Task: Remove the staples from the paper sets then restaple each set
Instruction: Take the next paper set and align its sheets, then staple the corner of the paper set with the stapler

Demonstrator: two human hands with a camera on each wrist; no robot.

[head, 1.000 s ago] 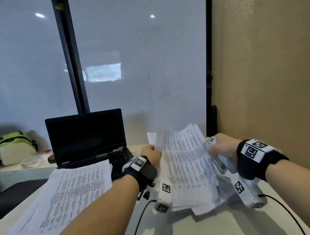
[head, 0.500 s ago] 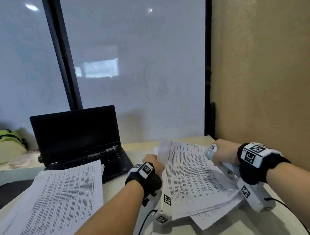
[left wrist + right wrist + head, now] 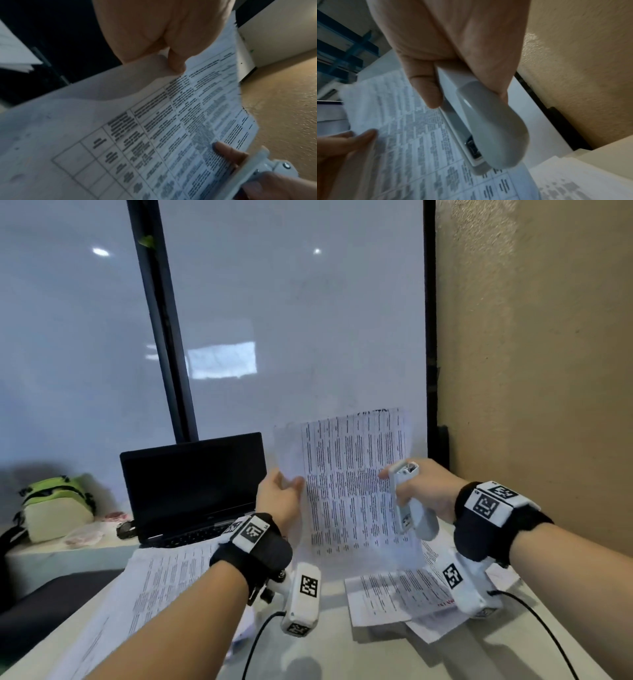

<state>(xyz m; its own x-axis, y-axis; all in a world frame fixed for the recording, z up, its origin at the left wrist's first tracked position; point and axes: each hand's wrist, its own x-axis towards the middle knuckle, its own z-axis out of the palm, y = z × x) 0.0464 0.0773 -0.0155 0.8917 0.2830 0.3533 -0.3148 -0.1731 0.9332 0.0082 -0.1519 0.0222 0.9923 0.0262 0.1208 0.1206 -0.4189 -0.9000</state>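
Two hands up over the bench [image 3: 342, 652]. Left hand [image 3: 279, 501] pinches the left edge of a printed paper set [image 3: 352, 491], thumb on the front, sheet raised nearly upright. Right hand [image 3: 428, 491] curls round a white stapler [image 3: 407, 505], one fingertip touching the page. More printed sheets [image 3: 394, 597] lie on the bench under the right wrist, another stack [image 3: 161, 587] near the left edge by a laptop [image 3: 195, 484].

Two hands [image 3: 279, 498] [image 3: 428, 494], one stapler [image 3: 407, 505], one laptop [image 3: 195, 487], one backpack [image 3: 56, 508], three paper lots [image 3: 352, 484] [image 3: 164, 583] [image 3: 394, 594].
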